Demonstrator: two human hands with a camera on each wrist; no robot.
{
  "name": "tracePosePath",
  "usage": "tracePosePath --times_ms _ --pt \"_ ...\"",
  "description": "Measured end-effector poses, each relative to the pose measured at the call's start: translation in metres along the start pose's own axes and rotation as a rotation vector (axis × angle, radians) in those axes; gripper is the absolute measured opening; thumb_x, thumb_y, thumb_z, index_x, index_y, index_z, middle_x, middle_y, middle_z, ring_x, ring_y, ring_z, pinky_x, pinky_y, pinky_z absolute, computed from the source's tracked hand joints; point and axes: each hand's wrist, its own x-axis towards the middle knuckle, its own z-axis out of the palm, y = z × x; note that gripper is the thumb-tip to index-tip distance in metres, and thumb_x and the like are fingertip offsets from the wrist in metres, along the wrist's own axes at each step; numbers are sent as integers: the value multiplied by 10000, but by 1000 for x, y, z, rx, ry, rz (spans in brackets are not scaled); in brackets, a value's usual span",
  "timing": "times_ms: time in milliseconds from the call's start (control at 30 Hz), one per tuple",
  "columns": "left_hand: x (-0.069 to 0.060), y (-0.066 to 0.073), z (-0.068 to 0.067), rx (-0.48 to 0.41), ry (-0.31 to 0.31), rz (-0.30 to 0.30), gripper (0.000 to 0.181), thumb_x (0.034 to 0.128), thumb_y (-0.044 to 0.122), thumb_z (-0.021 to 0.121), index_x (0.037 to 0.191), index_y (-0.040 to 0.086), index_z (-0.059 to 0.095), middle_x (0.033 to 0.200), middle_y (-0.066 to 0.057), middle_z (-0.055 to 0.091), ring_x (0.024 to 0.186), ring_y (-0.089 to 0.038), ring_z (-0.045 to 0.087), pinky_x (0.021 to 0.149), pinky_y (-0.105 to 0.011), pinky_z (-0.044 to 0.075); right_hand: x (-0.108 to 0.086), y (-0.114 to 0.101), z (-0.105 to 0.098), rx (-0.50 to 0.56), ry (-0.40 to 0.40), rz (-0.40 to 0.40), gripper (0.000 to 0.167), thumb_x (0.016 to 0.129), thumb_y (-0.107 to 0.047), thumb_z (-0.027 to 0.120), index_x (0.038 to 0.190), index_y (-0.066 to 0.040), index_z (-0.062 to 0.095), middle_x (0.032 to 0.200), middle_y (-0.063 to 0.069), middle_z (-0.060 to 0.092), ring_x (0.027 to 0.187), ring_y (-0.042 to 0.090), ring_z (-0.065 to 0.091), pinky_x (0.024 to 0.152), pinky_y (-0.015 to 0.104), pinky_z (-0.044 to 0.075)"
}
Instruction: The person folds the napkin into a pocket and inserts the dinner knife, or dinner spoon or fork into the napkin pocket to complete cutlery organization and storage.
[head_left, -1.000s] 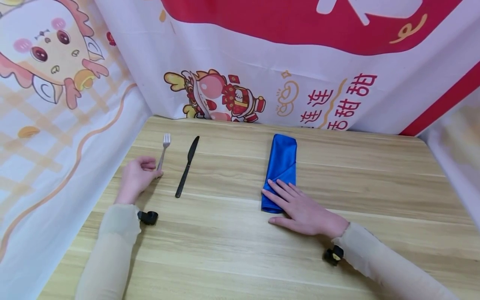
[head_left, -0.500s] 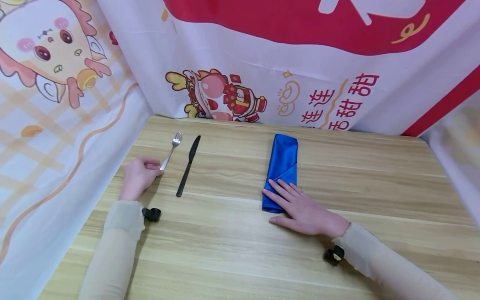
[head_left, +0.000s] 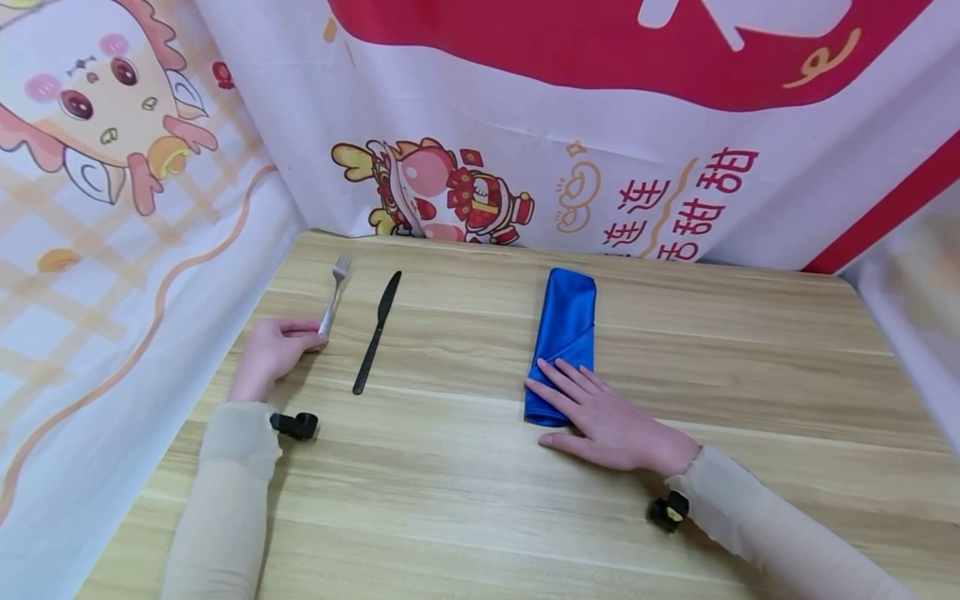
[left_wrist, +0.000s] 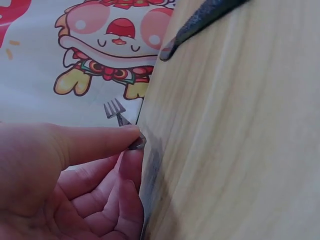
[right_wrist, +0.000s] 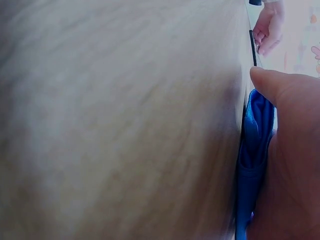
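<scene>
At the left of the table, my left hand (head_left: 272, 354) pinches a silver fork (head_left: 334, 292) by its handle end, tines pointing toward the back curtain. In the left wrist view, thumb and index finger hold the fork (left_wrist: 122, 118) beside the wood. A dark table knife (head_left: 377, 333) lies just right of the fork, blade toward the back. Right of centre lies a folded blue satin napkin (head_left: 567, 304). Across its near part my right hand (head_left: 600, 421) rests with straight fingers. The right wrist view shows the folded edge of the napkin (right_wrist: 256, 135) under that hand.
The wooden table (head_left: 450, 492) meets a white and red printed curtain (head_left: 540, 108) at its back edge. A second printed curtain (head_left: 150, 250) runs along the left side.
The fork's tines swung to the right half a second ago and are now part of the way back left, still in my left hand. My right hand and the napkin stay put.
</scene>
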Motion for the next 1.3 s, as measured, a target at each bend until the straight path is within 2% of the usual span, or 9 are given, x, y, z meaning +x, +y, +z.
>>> tracePosePath --times_ms 100,300,467,567,800,900,1033,1133,1300 --pt "-1 4 -2 -35 3 0 416 955 259 739 1280 6 685 1172 -160 713 995 -187 626 846 -299 473 0 0 0 -1 0 -2 774 1017 -629 453 1645 -276 170 1700 18 47 1543 281 27 1208 530 103" --pt "-5 24 1 -119 -10 -16 479 964 313 724 1360 57 641 1264 -149 682 1026 -126 647 891 -316 475 0 0 1 4 -3 3 778 1013 -635 454 1645 -284 166 1700 8 40 1543 274 20 1208 530 101" --pt "-7 43 11 -254 -9 31 473 959 266 745 1348 21 638 1216 -120 703 922 -29 673 895 -303 538 -1 1 1 0 -8 5 780 1012 -645 443 1645 -290 157 1700 4 34 1543 269 15 1208 529 102" --pt "-9 55 19 -326 -7 56 453 953 223 753 1329 -6 643 1150 -86 720 890 -29 688 871 -287 553 -1 1 0 2 -9 7 775 1014 -646 435 1645 -291 158 1700 5 34 1543 269 14 1208 528 99" --pt "-17 84 39 -309 -19 126 393 944 207 761 1281 21 683 1137 -112 723 903 -87 694 847 -318 539 -2 0 0 15 -2 7 773 1015 -644 435 1644 -285 166 1700 7 36 1543 271 12 1208 532 89" --pt "-20 96 48 -331 -53 144 377 942 184 760 1270 17 684 1140 -135 713 932 -126 696 886 -307 529 -2 0 -1 15 1 6 773 1015 -641 440 1644 -284 169 1700 9 39 1543 275 16 1208 534 88" --pt "-25 110 62 -374 -93 168 350 940 146 755 1252 5 683 1124 -152 704 939 -187 702 923 -389 533 -1 0 -1 8 1 7 778 1011 -647 439 1645 -288 163 1700 6 38 1543 270 13 1208 533 89" --pt "-30 118 74 -401 -117 190 332 930 127 761 1230 6 687 1098 -150 702 931 -223 701 916 -440 537 -1 0 0 1 -3 9 784 1008 -656 436 1645 -293 157 1700 1 35 1543 261 8 1209 530 90" --pt "-39 128 97 -442 -168 238 295 909 89 772 1182 7 697 1048 -133 708 917 -250 703 902 -454 550 -1 0 0 2 -4 7 785 1007 -654 442 1645 -292 160 1700 4 41 1543 264 14 1208 531 95"
